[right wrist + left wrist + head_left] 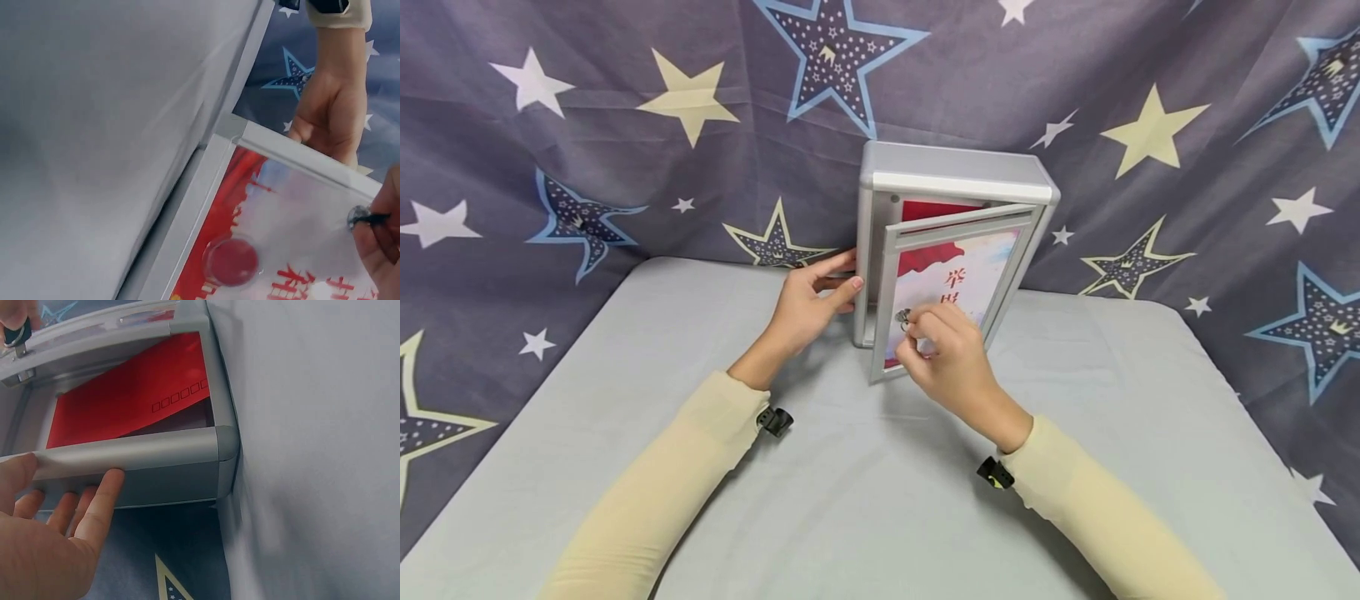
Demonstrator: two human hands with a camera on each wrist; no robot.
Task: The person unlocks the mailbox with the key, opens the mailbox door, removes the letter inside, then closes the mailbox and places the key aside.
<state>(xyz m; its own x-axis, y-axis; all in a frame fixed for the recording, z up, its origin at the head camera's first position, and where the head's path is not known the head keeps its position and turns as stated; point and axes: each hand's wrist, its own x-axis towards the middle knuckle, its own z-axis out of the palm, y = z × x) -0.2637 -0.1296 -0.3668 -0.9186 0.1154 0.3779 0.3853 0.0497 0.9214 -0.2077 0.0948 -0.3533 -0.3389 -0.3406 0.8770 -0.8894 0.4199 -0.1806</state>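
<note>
A silver metal box [958, 160] stands upright, its framed door [887, 292] swung partly out from the left side. Inside lies a red envelope [131, 394], tilted. My right hand [951, 358] pinches a key [375, 219] at the lock [357, 216] on the door's face. The left hand [805, 304] rests along the box's left side, fingers extended; in the left wrist view the fingertips of that hand [50, 550] touch the box's silver edge [144, 450]. Red characters and a red banner are printed on the door panel [300, 225].
A pale grey cloth covers the table [865, 500]. Behind it hangs a dark curtain [970, 75] with stars, close to the back of the box. Black bands [775, 421] are at both wrists.
</note>
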